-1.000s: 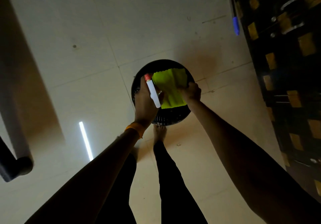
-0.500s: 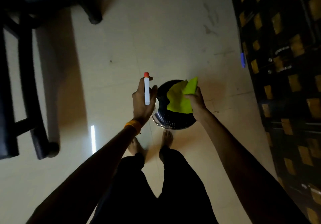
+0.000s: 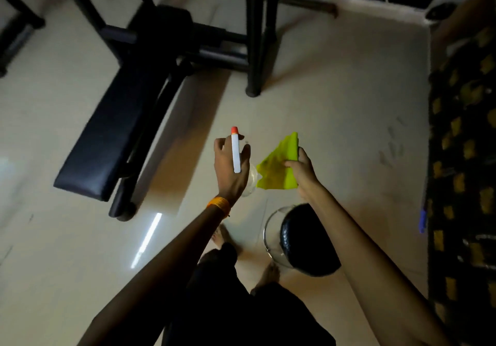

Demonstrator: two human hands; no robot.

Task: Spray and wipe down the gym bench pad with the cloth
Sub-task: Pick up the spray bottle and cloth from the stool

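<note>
Over dim tiled floor (image 3: 335, 109), the bench pad (image 3: 112, 136) slants through the upper left, nearer the left hand (image 3: 230, 175), apparently gripping the spray bottle (image 3: 236, 155), than the right hand (image 3: 303, 173) pinching the cloth (image 3: 276, 169).

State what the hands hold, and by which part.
Left hand grips the white, orange-tipped spray bottle below its head; right hand pinches the yellow-green cloth by its edge.

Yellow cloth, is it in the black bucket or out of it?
Out. The right hand holds the yellow cloth up in the air, apart from the black bucket standing by the feet.
</note>
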